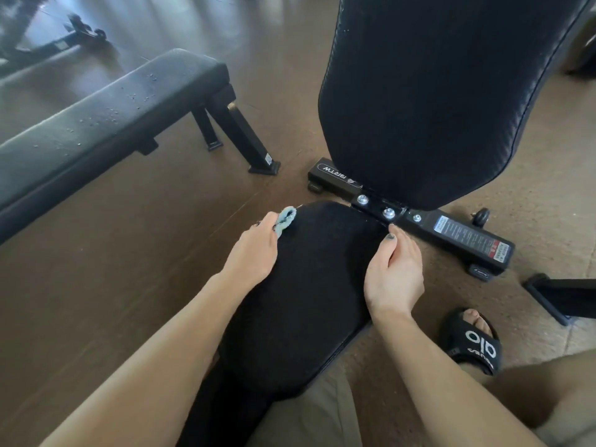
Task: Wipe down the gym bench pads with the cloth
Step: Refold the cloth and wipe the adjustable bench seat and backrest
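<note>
Now your left hand (254, 250) pinches the small light-blue cloth (285, 220) against the black padded seat pad's (306, 285) far-left edge; your right hand (395, 272) rests with relaxed fingers on its right edge.

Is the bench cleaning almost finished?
Not yet. The left hand holds the blue cloth at the seat pad's far left edge, while the right hand steadies the other side. The back pad shows no clear wiping marks, and the flat bench has droplets on it.

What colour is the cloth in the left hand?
Light blue; the cloth shows in the head view, gripped by the left hand.
</note>
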A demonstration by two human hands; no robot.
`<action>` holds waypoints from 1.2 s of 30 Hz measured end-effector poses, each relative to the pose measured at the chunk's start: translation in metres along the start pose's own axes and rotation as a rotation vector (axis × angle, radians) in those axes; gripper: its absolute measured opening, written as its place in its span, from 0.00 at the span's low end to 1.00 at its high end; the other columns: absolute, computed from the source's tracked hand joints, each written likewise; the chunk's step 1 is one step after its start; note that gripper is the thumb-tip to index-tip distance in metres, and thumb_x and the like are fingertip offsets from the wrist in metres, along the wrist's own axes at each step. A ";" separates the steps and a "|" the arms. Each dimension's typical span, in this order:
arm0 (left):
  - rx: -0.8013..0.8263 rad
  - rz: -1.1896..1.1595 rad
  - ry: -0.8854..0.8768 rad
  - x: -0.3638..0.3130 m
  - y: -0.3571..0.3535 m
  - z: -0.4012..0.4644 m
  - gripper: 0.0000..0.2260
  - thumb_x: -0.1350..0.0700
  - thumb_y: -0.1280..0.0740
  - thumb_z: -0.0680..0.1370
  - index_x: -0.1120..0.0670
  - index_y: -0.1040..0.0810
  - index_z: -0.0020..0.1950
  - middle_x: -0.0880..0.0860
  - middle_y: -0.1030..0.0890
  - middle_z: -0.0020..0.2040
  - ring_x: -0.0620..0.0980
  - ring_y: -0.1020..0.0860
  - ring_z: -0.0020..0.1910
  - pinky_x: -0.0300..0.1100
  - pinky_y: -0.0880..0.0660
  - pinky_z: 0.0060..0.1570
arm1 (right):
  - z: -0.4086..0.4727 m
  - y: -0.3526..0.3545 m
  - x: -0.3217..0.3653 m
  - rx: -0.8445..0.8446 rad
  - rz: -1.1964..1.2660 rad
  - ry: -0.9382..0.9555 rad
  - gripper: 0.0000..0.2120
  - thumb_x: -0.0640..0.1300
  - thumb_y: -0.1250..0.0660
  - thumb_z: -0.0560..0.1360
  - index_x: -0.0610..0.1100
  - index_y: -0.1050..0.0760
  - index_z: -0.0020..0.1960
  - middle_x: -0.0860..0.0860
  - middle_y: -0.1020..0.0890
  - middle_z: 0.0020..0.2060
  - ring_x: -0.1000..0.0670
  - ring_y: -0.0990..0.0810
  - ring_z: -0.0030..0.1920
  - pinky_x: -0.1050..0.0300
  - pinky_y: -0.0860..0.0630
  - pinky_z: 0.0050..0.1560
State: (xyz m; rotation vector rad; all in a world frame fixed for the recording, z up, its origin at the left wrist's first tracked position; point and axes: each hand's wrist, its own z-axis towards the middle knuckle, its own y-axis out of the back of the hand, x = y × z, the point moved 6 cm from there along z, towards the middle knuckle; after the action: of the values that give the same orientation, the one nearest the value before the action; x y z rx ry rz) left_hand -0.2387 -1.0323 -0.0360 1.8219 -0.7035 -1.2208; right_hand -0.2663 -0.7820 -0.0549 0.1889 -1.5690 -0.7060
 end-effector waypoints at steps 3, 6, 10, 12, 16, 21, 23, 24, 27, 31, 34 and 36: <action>-0.039 -0.067 0.083 0.037 0.000 -0.071 0.09 0.57 0.47 0.86 0.50 0.29 0.61 0.52 0.22 0.52 0.53 0.24 0.48 0.49 0.28 0.46 | -0.003 0.001 0.001 0.002 0.007 -0.009 0.20 0.46 0.48 0.85 0.45 0.25 0.72 0.53 0.24 0.71 0.54 0.32 0.74 0.60 0.40 0.71; -0.206 -0.056 0.028 0.045 -0.002 -0.138 0.18 0.57 0.43 0.84 0.46 0.28 0.73 0.44 0.27 0.67 0.49 0.23 0.59 0.47 0.25 0.56 | -0.006 0.000 0.001 0.014 -0.020 0.001 0.20 0.46 0.48 0.85 0.46 0.25 0.72 0.55 0.25 0.72 0.55 0.35 0.76 0.63 0.44 0.68; -0.221 -0.057 0.054 0.040 -0.009 -0.159 0.20 0.59 0.42 0.84 0.46 0.27 0.75 0.47 0.33 0.77 0.50 0.29 0.72 0.51 0.26 0.66 | -0.006 -0.001 -0.001 0.022 -0.032 -0.002 0.21 0.48 0.49 0.85 0.46 0.25 0.72 0.55 0.26 0.73 0.56 0.36 0.76 0.60 0.43 0.71; -0.186 0.031 0.046 0.028 -0.009 -0.136 0.22 0.59 0.43 0.84 0.45 0.30 0.77 0.48 0.37 0.80 0.52 0.35 0.76 0.52 0.29 0.69 | -0.006 -0.001 -0.001 0.006 -0.032 -0.002 0.21 0.48 0.49 0.85 0.46 0.25 0.72 0.56 0.26 0.72 0.56 0.35 0.76 0.58 0.42 0.73; -0.053 0.198 -0.083 -0.028 -0.024 -0.051 0.25 0.57 0.43 0.85 0.43 0.40 0.81 0.49 0.46 0.83 0.59 0.46 0.81 0.56 0.38 0.76 | -0.003 -0.001 -0.002 0.027 -0.007 -0.001 0.21 0.47 0.49 0.85 0.45 0.25 0.72 0.55 0.25 0.72 0.55 0.35 0.76 0.55 0.41 0.77; -0.014 0.262 -0.266 -0.035 -0.039 -0.076 0.27 0.61 0.41 0.83 0.45 0.40 0.81 0.50 0.44 0.83 0.57 0.48 0.82 0.56 0.41 0.78 | 0.000 0.001 -0.005 0.102 0.005 0.048 0.21 0.47 0.48 0.85 0.44 0.26 0.73 0.53 0.27 0.74 0.53 0.36 0.76 0.54 0.43 0.78; 0.021 0.234 -0.369 -0.023 -0.038 -0.135 0.28 0.62 0.40 0.80 0.45 0.36 0.80 0.50 0.42 0.82 0.55 0.46 0.82 0.57 0.39 0.77 | 0.001 0.000 -0.007 0.112 -0.006 0.074 0.21 0.46 0.48 0.85 0.43 0.27 0.74 0.52 0.27 0.74 0.53 0.36 0.77 0.55 0.44 0.78; 0.035 0.239 -0.414 -0.019 -0.037 -0.163 0.28 0.61 0.41 0.79 0.45 0.35 0.79 0.49 0.40 0.82 0.55 0.44 0.81 0.56 0.38 0.77 | 0.001 -0.001 -0.008 0.113 -0.014 0.080 0.21 0.46 0.48 0.85 0.43 0.27 0.74 0.52 0.27 0.74 0.53 0.36 0.77 0.56 0.44 0.78; 0.050 0.279 -0.458 -0.010 -0.032 -0.193 0.28 0.56 0.46 0.76 0.44 0.30 0.76 0.49 0.34 0.79 0.54 0.37 0.79 0.50 0.36 0.73 | -0.001 -0.002 -0.010 0.099 -0.039 0.079 0.21 0.48 0.48 0.86 0.44 0.27 0.74 0.54 0.28 0.74 0.54 0.37 0.77 0.58 0.45 0.75; 0.077 0.242 -0.433 -0.047 -0.043 -0.111 0.27 0.60 0.45 0.82 0.42 0.38 0.80 0.48 0.45 0.83 0.52 0.51 0.82 0.50 0.47 0.80 | 0.002 -0.004 -0.012 0.102 -0.035 0.070 0.21 0.48 0.48 0.85 0.45 0.27 0.74 0.55 0.28 0.74 0.56 0.37 0.77 0.61 0.45 0.73; 0.066 0.231 -0.364 -0.075 -0.051 -0.061 0.26 0.61 0.43 0.84 0.43 0.39 0.80 0.48 0.47 0.83 0.53 0.52 0.82 0.52 0.46 0.79 | 0.003 -0.002 -0.014 0.132 -0.038 0.070 0.22 0.49 0.49 0.86 0.46 0.28 0.75 0.55 0.29 0.75 0.56 0.38 0.77 0.58 0.45 0.76; 0.064 0.237 -0.373 -0.070 -0.053 -0.070 0.26 0.61 0.44 0.84 0.43 0.40 0.81 0.48 0.48 0.83 0.52 0.53 0.82 0.51 0.45 0.79 | 0.003 -0.002 -0.013 0.153 -0.036 0.081 0.22 0.49 0.49 0.86 0.46 0.29 0.75 0.54 0.30 0.76 0.55 0.39 0.78 0.55 0.45 0.78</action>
State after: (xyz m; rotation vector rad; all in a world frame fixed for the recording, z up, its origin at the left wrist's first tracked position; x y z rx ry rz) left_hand -0.1997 -0.9270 -0.0339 1.5202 -1.1431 -1.4031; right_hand -0.2678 -0.7761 -0.0666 0.3558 -1.5453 -0.5993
